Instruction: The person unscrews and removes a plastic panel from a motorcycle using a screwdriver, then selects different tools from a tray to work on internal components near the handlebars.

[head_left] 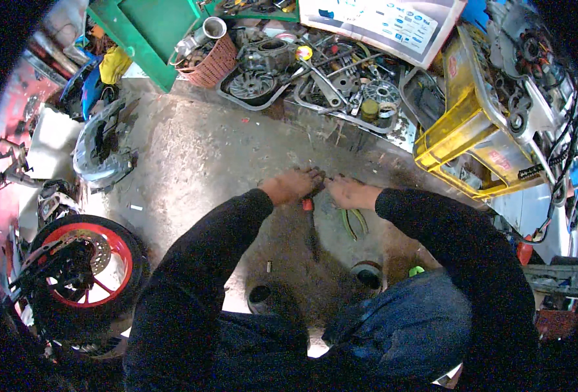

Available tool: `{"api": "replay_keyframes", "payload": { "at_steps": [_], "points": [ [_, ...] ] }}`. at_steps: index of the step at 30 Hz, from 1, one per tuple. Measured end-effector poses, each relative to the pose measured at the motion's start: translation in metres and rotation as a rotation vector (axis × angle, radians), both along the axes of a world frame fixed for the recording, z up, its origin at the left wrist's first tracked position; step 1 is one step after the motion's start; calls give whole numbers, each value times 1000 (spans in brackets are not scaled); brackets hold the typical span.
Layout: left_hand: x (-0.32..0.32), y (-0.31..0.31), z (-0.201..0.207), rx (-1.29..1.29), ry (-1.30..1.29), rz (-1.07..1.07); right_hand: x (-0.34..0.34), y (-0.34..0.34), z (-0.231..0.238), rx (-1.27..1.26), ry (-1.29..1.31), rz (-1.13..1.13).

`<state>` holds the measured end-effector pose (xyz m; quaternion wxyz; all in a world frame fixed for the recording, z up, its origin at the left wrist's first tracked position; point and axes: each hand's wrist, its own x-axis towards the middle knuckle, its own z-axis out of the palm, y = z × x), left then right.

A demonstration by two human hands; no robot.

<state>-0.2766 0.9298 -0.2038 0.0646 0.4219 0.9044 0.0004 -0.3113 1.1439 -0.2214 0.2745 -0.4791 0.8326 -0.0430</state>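
Observation:
My left hand and my right hand are close together, low over the grey floor. The fingers of both are curled inward toward each other. Whatever lies between the fingertips is too small and dark to make out. Just below my left hand lies a tool with a red handle; its kind is unclear. Beside it, under my right hand, a pair of pliers shows its green handles, spread apart. A small light cylindrical piece rests on the floor nearer to me.
A motorcycle wheel with a red rim is at left. Metal trays of engine parts and wrenches stand at the far side, beside a brown basket. A yellow crate with parts stands at right. Dark rounded objects sit near my legs.

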Motion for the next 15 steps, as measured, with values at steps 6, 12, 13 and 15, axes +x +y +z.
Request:
{"api": "replay_keyframes", "payload": {
  "at_steps": [6,12,13,15],
  "points": [
    [2,0,-9,7,-28,-132,-15,-11,47,46,-113,-120],
    [-61,-14,72,-158,-23,83,-55,-35,103,-336,81,-288],
    [-74,-17,94,-141,-69,181,-67,-38,118,-365,196,-331],
    [-96,-31,142,-86,-160,309,-92,-37,154,-486,241,-393]
  ]
}}
